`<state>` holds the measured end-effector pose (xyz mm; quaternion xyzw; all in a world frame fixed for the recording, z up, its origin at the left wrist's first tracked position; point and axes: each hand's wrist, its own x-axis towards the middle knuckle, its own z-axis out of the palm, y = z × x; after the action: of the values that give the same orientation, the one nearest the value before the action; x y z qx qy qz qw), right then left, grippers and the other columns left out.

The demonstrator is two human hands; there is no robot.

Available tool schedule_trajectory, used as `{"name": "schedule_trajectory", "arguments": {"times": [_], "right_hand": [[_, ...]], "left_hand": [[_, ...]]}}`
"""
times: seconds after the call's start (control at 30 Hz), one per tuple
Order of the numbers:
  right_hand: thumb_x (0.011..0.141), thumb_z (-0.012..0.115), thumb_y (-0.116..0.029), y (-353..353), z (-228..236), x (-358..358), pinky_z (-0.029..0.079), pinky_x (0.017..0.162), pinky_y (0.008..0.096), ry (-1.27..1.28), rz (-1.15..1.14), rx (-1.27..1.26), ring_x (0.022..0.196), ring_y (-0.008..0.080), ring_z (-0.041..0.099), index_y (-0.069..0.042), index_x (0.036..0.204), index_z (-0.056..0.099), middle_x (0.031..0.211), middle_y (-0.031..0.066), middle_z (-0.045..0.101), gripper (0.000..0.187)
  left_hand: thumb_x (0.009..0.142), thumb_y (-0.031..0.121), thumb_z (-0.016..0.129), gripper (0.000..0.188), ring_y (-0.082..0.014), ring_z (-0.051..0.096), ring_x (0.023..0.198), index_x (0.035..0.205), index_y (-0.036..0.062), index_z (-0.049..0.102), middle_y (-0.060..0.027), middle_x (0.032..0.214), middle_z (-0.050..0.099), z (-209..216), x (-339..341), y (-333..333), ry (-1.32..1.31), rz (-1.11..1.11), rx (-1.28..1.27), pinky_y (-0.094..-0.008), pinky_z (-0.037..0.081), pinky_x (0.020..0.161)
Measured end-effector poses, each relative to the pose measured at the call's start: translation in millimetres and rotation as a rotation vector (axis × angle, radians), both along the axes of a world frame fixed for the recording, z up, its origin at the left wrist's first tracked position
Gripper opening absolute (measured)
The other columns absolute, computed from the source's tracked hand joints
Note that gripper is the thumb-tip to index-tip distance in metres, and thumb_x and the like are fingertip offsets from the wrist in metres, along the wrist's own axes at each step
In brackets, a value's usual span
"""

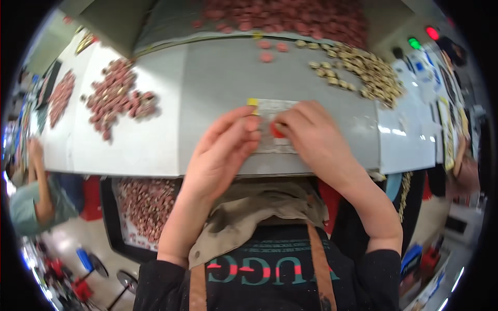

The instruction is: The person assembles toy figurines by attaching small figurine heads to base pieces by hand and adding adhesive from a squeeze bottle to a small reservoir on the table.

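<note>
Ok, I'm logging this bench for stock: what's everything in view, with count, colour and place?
Table: one, grey and white, centre
Flat sheet: one, whitish, table's near middle
Round piece: one, red, over the sheet
Loose pieces: three, pink, table's far side
Large heap: one, pink, beyond them
Small pieces: many, gold-beige, table's right
Left piles: two, mostly pink, table's left
Bin: one, black, holding pinkish pieces, lower left
Lights: two, green and red, upper right
Other people: at least two, side edges
Edge clutter: uncountable, mixed, blurred
Apron: one, beige, bottom centre
Left grip: one, bare, sheet's left
Right grip: one, bare, sheet's right
</note>
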<state>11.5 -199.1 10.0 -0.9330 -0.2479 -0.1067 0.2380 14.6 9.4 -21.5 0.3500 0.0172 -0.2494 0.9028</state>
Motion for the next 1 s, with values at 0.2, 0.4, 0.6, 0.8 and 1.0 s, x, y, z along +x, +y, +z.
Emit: {"name": "schedule_trajectory", "arguments": {"times": [0.2, 0.4, 0.6, 0.8, 1.0], "right_hand": [[0.082, 0.065, -0.003, -0.3, 10.3, 4.5, 0.046, 0.075, 0.0370, 0.127, 0.108, 0.067, 0.085, 0.0295, 0.055, -0.004, 0.099, 0.063, 0.089, 0.0111, 0.057, 0.017], [0.090, 0.059, -0.003, -13.3, 12.4, 0.1, 0.045, 0.081, 0.0261, 0.530, -0.106, 0.584, 0.088, 0.0145, 0.058, 0.000, 0.104, 0.062, 0.098, 0.0052, 0.059, 0.014], [0.092, 0.058, 0.000, 0.7, 4.6, -12.8, 0.046, 0.078, 0.0239, 0.513, -0.018, 0.880, 0.090, 0.0115, 0.058, 0.000, 0.111, 0.060, 0.103, 0.0054, 0.057, 0.019], [0.091, 0.062, -0.002, 13.9, -2.0, -9.6, 0.046, 0.078, 0.0255, 0.381, 0.033, 0.749, 0.086, 0.0137, 0.056, -0.002, 0.109, 0.062, 0.101, 0.0056, 0.059, 0.018], [0.090, 0.063, -0.002, 24.9, -3.6, -14.7, 0.047, 0.077, 0.0269, 0.239, -0.028, 0.714, 0.087, 0.0157, 0.057, -0.003, 0.105, 0.063, 0.099, 0.0073, 0.061, 0.015]], "left_hand": [[0.100, 0.015, 0.052, 0.038, -0.0111, 0.058, 0.094, 0.134, -0.0016, 0.047, -0.0074, 0.114, 0.061, 7.5, -1.2, 3.5, 0.014, -0.014, -0.033, -0.0252, 0.048, 0.085], [0.100, 0.017, 0.053, 0.037, -0.0113, 0.059, 0.097, 0.133, -0.0008, 0.050, -0.0059, 0.113, 0.062, 9.3, -4.9, 0.2, 0.014, 0.000, 0.006, -0.0255, 0.048, 0.087], [0.099, 0.020, 0.056, 0.034, -0.0100, 0.059, 0.100, 0.128, 0.0027, 0.054, -0.0032, 0.112, 0.063, 17.4, -9.1, -7.5, -0.046, -0.040, 0.171, -0.0257, 0.047, 0.090], [0.099, 0.021, 0.057, 0.030, -0.0097, 0.058, 0.102, 0.124, 0.0034, 0.058, -0.0037, 0.113, 0.062, 12.4, -10.6, -8.8, -0.109, -0.037, 0.176, -0.0254, 0.047, 0.090], [0.098, 0.015, 0.059, 0.027, -0.0115, 0.059, 0.104, 0.121, 0.0018, 0.058, -0.0055, 0.115, 0.062, 9.8, -13.2, -11.9, -0.133, 0.017, 0.096, -0.0272, 0.048, 0.091]]}}
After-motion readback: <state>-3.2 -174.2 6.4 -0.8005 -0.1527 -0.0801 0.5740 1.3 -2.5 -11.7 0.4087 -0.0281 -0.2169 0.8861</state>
